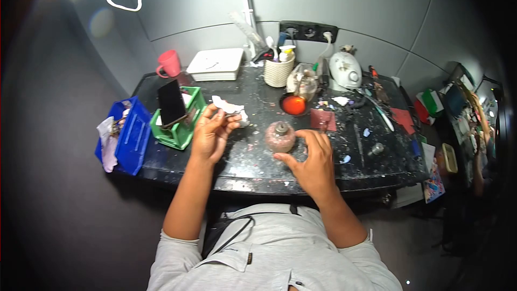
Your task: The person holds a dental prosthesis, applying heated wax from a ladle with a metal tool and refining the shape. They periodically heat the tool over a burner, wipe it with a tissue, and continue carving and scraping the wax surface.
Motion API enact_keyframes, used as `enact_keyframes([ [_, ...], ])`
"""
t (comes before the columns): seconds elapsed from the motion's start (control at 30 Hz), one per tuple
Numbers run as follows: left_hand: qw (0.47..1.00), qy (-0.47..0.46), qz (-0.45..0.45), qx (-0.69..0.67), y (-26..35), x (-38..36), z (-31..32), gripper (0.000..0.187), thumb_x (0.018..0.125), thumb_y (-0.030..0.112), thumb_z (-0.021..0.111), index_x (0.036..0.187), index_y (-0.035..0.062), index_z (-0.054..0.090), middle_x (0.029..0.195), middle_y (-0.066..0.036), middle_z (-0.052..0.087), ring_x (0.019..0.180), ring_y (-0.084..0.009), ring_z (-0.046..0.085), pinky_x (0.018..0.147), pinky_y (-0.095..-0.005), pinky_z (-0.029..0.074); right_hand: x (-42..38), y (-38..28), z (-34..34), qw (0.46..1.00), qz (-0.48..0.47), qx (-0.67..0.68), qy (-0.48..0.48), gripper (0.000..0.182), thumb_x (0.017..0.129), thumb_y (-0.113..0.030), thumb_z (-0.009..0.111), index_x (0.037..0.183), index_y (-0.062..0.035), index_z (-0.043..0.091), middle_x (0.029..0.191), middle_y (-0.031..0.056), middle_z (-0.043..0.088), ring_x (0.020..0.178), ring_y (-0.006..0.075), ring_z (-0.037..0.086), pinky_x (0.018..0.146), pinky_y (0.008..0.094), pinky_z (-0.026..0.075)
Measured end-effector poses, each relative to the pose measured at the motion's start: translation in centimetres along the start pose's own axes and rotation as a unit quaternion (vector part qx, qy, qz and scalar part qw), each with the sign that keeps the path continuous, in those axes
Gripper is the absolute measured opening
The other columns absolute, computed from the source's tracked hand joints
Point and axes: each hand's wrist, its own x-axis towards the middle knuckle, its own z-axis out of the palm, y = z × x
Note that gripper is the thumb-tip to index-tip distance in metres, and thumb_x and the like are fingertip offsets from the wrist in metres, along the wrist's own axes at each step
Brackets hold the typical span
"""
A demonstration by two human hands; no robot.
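head view: left hand pinches a crumpled white scrap; right hand grasps a round pinkish bottle.

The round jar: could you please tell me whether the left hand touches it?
Apart: the head view shows tabletop between the round jar and the left hand.

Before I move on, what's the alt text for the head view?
The person's left hand holds crumpled white material while the right hand curves around a round pinkish jar on a cluttered black desk. Beyond the jar is an orange-filled dark bowl; a green bin and a blue bin are at left.
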Motion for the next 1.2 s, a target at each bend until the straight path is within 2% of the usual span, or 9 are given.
enact_keyframes([
  [0.1, 1.0, -0.007, -0.002, 0.002, 0.2, -0.2, 0.3, 0.026, 0.098, 0.012, 0.059, 0.123, 0.0034, 0.054, 0.111, -0.014, 0.067, 0.099, -0.0276, 0.068, 0.081, -0.0341, 0.057, 0.5, -3.5, -5.4, 0.979, -0.059, 0.164, -0.105, 0.049, 0.071, -0.029, 0.086, 0.105, -0.0002, 0.065, 0.105, 0.0142, 0.067, 0.094, 0.0306, 0.062, 0.085, 0.0403, 0.05],
  [0.2, 1.0, -0.011, -0.012, -0.005, 0.4, -0.2, 0.7, 0.022, 0.099, 0.009, 0.056, 0.119, 0.0017, 0.053, 0.107, -0.018, 0.068, 0.098, -0.0296, 0.07, 0.079, -0.0356, 0.058, 2.0, -6.2, -9.9, 0.859, -0.257, 0.377, -0.233, 0.038, 0.083, -0.018, 0.077, 0.115, 0.0011, 0.066, 0.115, 0.0141, 0.068, 0.092, 0.0252, 0.066, 0.077, 0.0337, 0.051],
  [0.3, 1.0, -0.006, -0.016, -0.008, 0.5, -0.3, 0.9, 0.022, 0.099, 0.009, 0.056, 0.12, 0.0023, 0.054, 0.107, -0.018, 0.068, 0.098, -0.0297, 0.069, 0.079, -0.0358, 0.058, 3.2, -8.9, -10.9, 0.815, -0.449, 0.334, -0.149, 0.021, 0.089, -0.014, 0.068, 0.097, 0.0058, 0.07, 0.096, 0.0169, 0.071, 0.069, 0.0186, 0.062, 0.057, 0.0304, 0.045],
  [0.4, 1.0, 0.001, -0.017, -0.008, 0.5, -0.3, 0.6, 0.023, 0.099, 0.009, 0.057, 0.121, 0.0031, 0.055, 0.108, -0.018, 0.068, 0.097, -0.0296, 0.069, 0.079, -0.0363, 0.057, 3.5, -9.3, -12.6, 0.781, -0.476, 0.348, -0.205, 0.042, 0.085, -0.018, 0.059, 0.118, 0.0082, 0.062, 0.108, 0.0166, 0.064, 0.074, 0.0184, 0.058, 0.064, 0.0293, 0.046],
  [0.53, 1.0, 0.0, -0.024, -0.004, 0.5, -0.3, 0.6, 0.025, 0.098, 0.009, 0.058, 0.123, 0.0032, 0.054, 0.109, -0.018, 0.067, 0.097, -0.0293, 0.069, 0.079, -0.0361, 0.057, 4.1, -9.9, -12.1, 0.738, -0.531, 0.411, -0.064, 0.014, 0.08, -0.008, 0.068, 0.073, 0.0031, 0.063, 0.082, 0.012, 0.063, 0.061, 0.0178, 0.053, 0.053, 0.0304, 0.039],
  [0.8, 0.999, 0.005, -0.035, 0.025, 0.6, -0.1, 0.5, 0.03, 0.098, 0.01, 0.058, 0.126, 0.0035, 0.051, 0.109, -0.014, 0.067, 0.096, -0.0283, 0.068, 0.077, -0.0348, 0.057, 5.6, -5.1, -15.6, 0.737, -0.587, 0.331, -0.05, 0.018, 0.079, -0.008, 0.067, 0.065, 0.0005, 0.059, 0.067, 0.0061, 0.053, 0.057, 0.0163, 0.05, 0.05, 0.0303, 0.036],
  [0.87, 0.999, 0.008, -0.036, 0.037, 0.7, -0.1, 0.4, 0.03, 0.098, 0.01, 0.058, 0.126, 0.0034, 0.051, 0.109, -0.014, 0.066, 0.095, -0.0279, 0.068, 0.077, -0.0347, 0.057, 7.5, -3.8, -18.6, 0.717, -0.581, 0.267, -0.279, 0.017, 0.087, -0.011, 0.065, 0.086, 0.0058, 0.066, 0.087, 0.014, 0.067, 0.064, 0.0169, 0.058, 0.054, 0.0295, 0.041],
  [1.07, 0.997, 0.019, -0.035, 0.065, 0.6, 0.1, -0.2, 0.036, 0.097, 0.009, 0.058, 0.131, 0.006, 0.048, 0.112, -0.014, 0.066, 0.096, -0.0274, 0.068, 0.079, -0.0354, 0.057, 5.1, -3.3, -18.5, 0.736, -0.565, 0.352, -0.122, 0.018, 0.08, -0.012, 0.067, 0.067, -0.0015, 0.06, 0.064, 0.0033, 0.051, 0.056, 0.0162, 0.05, 0.051, 0.0301, 0.036],
  [1.2, 0.998, -0.001, -0.026, 0.062, 0.8, 0.2, 0.0, 0.038, 0.096, 0.004, 0.059, 0.132, 0.0053, 0.047, 0.118, -0.016, 0.063, 0.103, -0.0302, 0.066, 0.087, -0.0362, 0.056, 5.6, -2.9, -19.6, 0.709, -0.624, 0.289, -0.156, 0.018, 0.081, -0.013, 0.069, 0.07, -0.0011, 0.062, 0.063, 0.0029, 0.05, 0.056, 0.0175, 0.05, 0.052, 0.0304, 0.037],
])
